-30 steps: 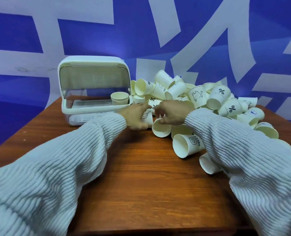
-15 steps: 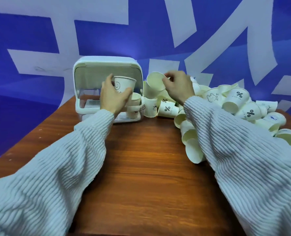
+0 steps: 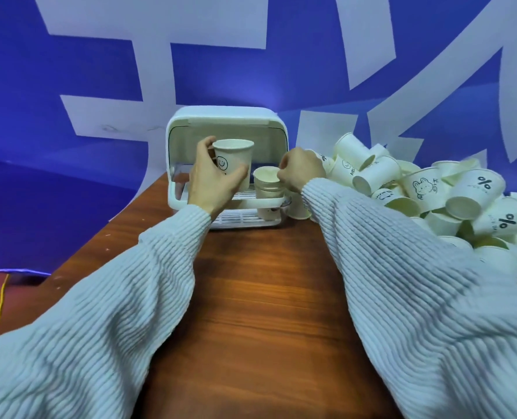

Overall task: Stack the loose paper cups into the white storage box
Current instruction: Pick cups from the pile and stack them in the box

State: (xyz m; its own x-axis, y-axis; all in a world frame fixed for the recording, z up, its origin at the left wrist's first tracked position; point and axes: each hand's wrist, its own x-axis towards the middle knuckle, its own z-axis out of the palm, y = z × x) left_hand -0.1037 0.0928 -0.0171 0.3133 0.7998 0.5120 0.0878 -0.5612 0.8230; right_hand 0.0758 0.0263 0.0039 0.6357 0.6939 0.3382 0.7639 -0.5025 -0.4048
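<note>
Here left hand (image 3: 211, 179) holds cup (image 3: 233, 160) before box (image 3: 225, 119)

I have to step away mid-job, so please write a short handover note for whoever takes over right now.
Left hand: holds an upright white paper cup with a smiley face in front of the open white plastic storage box.
Right hand: fingers at the rim of the short stack of cream paper cups standing in the box's right side.
Done: a few cups nested in that stack.
Left: add the smiley cup, then work through the large pile of loose paper cups on the brown wooden table, right of the box.
</note>
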